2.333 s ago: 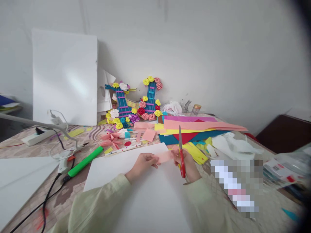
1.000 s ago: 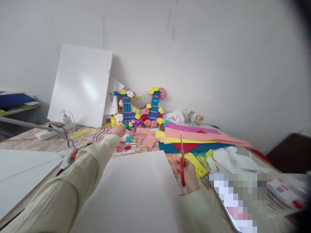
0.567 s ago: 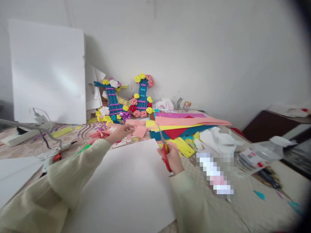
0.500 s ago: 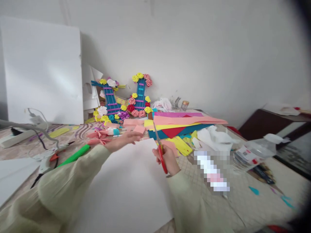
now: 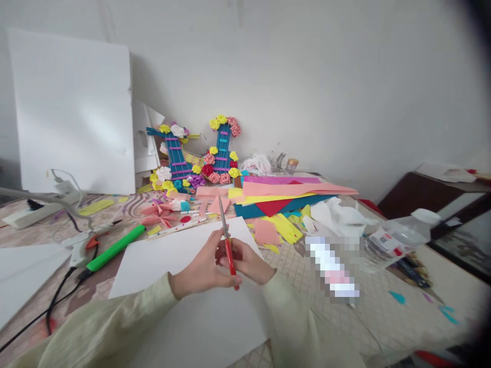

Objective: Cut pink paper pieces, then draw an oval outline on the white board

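Note:
Both my hands meet over a large white sheet (image 5: pixel 184 306) lying on the table in front of me. My right hand (image 5: pixel 251 266) is closed round the red handles of a pair of scissors (image 5: pixel 228 250), whose blades point up and away. My left hand (image 5: pixel 203 268) curls against the scissors from the left, fingertips at the joint of the blades. A small pink paper piece (image 5: pixel 264 232) lies loose just right of the sheet, apart from both hands.
A glue gun (image 5: pixel 82 250) with a black cord and a green marker (image 5: pixel 115 248) lie to the left. A stack of coloured paper (image 5: pixel 284 197), two flower-covered blue ornaments (image 5: pixel 178 158) and a white board (image 5: pixel 72 112) stand behind. A plastic bottle (image 5: pixel 399 235) lies to the right.
My left hand reached out to the pink scraps at the back, then came back and closed in on the scissors. The pink piece I held earlier now lies on the table.

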`<state>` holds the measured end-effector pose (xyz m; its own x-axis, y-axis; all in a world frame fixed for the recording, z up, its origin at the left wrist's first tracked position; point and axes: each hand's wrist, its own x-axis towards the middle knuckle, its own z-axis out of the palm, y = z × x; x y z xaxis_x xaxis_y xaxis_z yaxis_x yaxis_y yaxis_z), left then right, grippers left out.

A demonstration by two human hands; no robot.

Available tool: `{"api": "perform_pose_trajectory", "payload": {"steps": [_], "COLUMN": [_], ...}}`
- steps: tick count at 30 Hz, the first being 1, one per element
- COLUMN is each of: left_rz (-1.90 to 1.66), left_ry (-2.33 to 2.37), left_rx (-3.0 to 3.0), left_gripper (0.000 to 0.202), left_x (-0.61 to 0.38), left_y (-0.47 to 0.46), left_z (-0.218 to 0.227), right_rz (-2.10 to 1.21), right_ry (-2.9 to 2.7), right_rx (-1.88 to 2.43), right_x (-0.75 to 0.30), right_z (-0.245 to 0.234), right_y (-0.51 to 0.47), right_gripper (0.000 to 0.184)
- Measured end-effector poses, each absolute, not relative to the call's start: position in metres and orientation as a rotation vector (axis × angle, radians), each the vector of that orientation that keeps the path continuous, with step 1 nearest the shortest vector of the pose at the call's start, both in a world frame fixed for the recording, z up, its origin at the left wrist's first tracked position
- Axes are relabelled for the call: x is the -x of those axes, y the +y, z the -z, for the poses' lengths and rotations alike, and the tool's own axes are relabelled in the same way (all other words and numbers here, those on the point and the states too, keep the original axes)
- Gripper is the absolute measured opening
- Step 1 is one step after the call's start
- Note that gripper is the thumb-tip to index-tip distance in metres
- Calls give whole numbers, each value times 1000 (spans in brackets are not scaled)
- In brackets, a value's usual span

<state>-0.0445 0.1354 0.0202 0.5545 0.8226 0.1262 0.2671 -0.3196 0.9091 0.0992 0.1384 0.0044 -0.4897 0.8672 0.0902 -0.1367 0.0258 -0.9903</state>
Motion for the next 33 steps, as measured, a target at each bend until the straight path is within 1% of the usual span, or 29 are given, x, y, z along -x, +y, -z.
{"api": "perform_pose_trajectory", "payload": {"steps": [2, 4, 8, 11, 14, 17, 24, 29, 33], "left_rz": [-811, -864, -770, -667, -578, -598, -839, -922, -927], "left_ry": [908, 1019, 1357, 1501, 1536, 1579, 1601, 1544, 1488], "left_rx": [-1951, -2101, -2373, -2510, -2649, -2669, -2578, -2636, -2762], "left_gripper": [88, 89, 96, 91, 82, 83, 87, 91, 89], "left_x": [51, 62, 93, 118, 135, 143, 150, 154, 149], "left_y": [133, 131, 133, 139, 147, 153, 157, 151, 146], "left_z": [-18, -16, -12, -9, -4, 5, 25, 25, 23], "right_rz": [-1570, -1469, -1103, -751, -583, -500, -422, -438, -472], "right_ry": [-1580, -1615, -1441, -1291, -1293, -1364, -1490, -1515, -1489], "right_rx": [819, 946, 1299, 1629, 1870, 2001, 2134, 2198, 2204], "right_x": [-105, -117, -163, -201, -222, -224, -219, -220, -216], "right_z": [-6, -5, 2, 15, 30, 42, 55, 58, 58], "right_y": [140, 147, 171, 190, 200, 205, 216, 219, 219], "right_gripper": [30, 31, 30, 25, 20, 21, 24, 20, 18]}}
